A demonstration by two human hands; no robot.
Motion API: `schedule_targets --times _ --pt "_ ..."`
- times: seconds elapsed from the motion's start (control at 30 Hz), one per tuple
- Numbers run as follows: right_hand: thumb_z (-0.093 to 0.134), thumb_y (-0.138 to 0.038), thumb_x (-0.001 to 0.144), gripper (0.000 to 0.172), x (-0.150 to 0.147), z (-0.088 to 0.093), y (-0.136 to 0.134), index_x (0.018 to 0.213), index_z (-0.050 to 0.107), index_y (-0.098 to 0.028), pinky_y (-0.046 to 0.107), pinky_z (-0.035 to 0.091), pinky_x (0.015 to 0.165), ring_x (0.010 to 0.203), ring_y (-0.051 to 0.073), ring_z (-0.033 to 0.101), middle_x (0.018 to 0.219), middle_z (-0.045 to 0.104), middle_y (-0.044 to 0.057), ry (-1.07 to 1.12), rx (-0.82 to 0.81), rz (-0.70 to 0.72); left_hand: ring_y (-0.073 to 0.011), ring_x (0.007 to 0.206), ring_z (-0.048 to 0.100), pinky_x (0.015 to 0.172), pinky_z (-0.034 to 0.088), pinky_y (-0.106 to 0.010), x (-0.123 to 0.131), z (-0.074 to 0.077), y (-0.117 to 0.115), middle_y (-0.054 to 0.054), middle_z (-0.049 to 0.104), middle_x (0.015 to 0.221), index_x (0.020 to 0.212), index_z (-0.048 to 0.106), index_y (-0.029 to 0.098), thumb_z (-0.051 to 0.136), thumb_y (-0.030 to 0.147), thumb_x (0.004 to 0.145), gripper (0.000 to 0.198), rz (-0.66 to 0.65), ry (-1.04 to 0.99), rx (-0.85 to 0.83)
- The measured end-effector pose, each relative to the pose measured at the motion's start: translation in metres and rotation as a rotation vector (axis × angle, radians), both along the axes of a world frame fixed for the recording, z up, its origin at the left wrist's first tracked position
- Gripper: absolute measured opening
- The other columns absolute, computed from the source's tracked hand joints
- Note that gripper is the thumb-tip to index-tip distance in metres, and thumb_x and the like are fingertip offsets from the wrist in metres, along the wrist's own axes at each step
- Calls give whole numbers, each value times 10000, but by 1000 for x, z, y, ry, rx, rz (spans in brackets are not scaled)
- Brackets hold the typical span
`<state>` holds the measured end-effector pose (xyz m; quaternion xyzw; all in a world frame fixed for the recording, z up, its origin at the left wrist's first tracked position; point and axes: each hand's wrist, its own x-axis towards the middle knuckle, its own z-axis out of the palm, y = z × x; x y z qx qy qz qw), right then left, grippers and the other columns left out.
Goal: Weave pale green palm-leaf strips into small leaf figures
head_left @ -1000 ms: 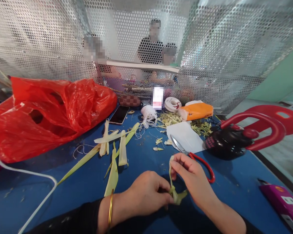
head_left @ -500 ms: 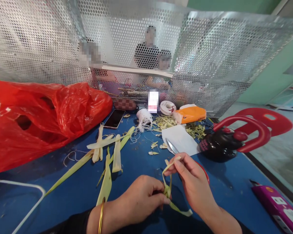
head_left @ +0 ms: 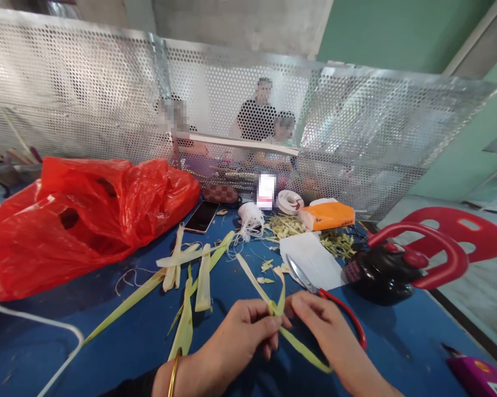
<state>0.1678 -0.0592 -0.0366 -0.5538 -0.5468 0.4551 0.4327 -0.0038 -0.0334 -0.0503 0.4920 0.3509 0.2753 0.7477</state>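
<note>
My left hand [head_left: 242, 336] and my right hand [head_left: 325, 331] meet low in the middle of the view, both pinched on a long pale green leaf strip [head_left: 292, 342]. The strip crosses between my fingers: one end points up and left over the blue table [head_left: 108, 336], the other trails down to the right, and a short piece stands up at the pinch. A gold bangle [head_left: 174, 375] sits on my left wrist. Red-handled scissors [head_left: 327, 298] lie just behind my right hand.
More leaf strips [head_left: 190, 275] lie left of centre. A big red plastic bag [head_left: 75, 220] fills the left. Behind are a phone [head_left: 202, 216], white string [head_left: 250, 216], an orange tissue pack [head_left: 327, 215], white paper [head_left: 312, 256], a black-and-red kettle [head_left: 397, 264]. People sit beyond the perforated screen [head_left: 356, 138].
The strip was bunched and looped at my fingers; now it is drawn out straight. Both hands have closed in together on it, and the view has tilted upward.
</note>
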Motion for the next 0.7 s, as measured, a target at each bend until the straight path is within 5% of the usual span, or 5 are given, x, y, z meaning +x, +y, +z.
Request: schedule_targets --times 0.17,0.53,0.7 --pt "786 -340 672 238 -14 -7 -4 770 636 -183 227 415 591 596 116 525 638 575 -38 450 -241 57 -54 426 433 475 328 -200 0 2 -4 48 541 543 734 601 145 598 358 712 214 -63 76 -46" --pt "732 -327 717 207 -17 0 -8 689 589 -180 239 418 611 620 128 517 631 557 -37 290 -167 1 -43 382 419 420 304 -187 1 13 -4 34 546 511 654 593 141 632 493 677 355 -35 158 -61" --pt "662 -383 783 241 -17 0 -9 678 604 -174 251 427 626 632 139 508 633 557 -21 268 -84 -29 -50 373 444 417 313 -187 1 13 -3 28 565 498 745 665 124 616 425 667 315 -25 147 -98"
